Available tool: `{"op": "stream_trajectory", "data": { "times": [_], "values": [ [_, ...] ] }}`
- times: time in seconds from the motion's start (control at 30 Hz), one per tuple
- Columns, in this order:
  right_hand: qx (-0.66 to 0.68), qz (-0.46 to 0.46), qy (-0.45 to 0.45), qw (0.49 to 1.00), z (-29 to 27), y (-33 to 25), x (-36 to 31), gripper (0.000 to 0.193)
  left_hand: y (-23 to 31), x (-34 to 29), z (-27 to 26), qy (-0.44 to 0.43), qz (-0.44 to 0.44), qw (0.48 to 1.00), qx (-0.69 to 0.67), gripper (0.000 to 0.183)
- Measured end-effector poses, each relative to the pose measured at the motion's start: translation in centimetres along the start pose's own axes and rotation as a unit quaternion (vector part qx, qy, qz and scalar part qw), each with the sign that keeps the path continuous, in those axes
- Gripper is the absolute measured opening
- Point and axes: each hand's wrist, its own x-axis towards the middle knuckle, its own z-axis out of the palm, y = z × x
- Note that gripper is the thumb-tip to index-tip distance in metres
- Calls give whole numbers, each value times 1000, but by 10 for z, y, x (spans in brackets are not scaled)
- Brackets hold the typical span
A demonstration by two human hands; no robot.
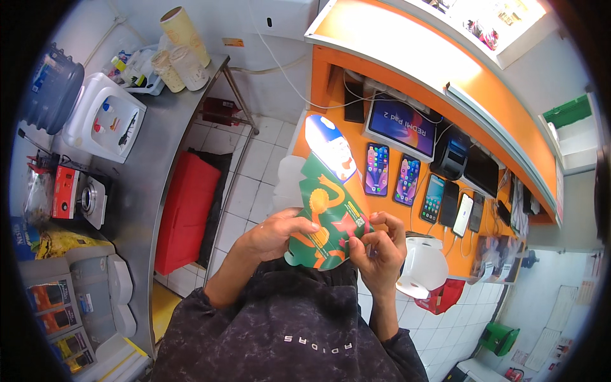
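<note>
Here's one sheet (331, 218), green with yellow, orange and pink shapes, a blue-and-white area beyond its far end, held up between two hands! The left hand (283, 232) grips one side, thumb on top; the right hand (382, 248) pinches the other. On the orange tabletop (387, 207): two purple-screened phones (377, 170), one white phone (464, 215).

A black top (280, 318) with faint grey marbling, white block lettering (318, 344) widely spaced in a single row across its front; loose sleeves (198, 315) of the same marbled cloth, forearms (232, 274) bare
</note>
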Motion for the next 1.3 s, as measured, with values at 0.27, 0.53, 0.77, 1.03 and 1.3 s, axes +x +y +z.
{"op": "stream_trajectory", "data": {
  "times": [0.27, 0.53, 0.77, 1.03, 1.3],
  "values": [
    [11, 3, -14, 1000, -3, -2, 8, 24, 2, 2, 1, -51, 43, 998, -21, 54],
    [71, 56, -74, 993, -1, 3, 7, 37, 2, 6, -5, -60, -2, 998, 2, 58],
    [65, 35, -59, 996, 17, 17, 2, 62, -1, 9, -1, -58, -36, 996, 55, 53],
    [17, 71, -97, 993, 3, 6, 26, 58, 2, 17, 3, -100, 112, 926, 347, 72],
    [-25, -24, -88, 996, 18, 8, 33, 62, 13, 6, 6, -145, 76, 929, 332, 74]
  ]
}}
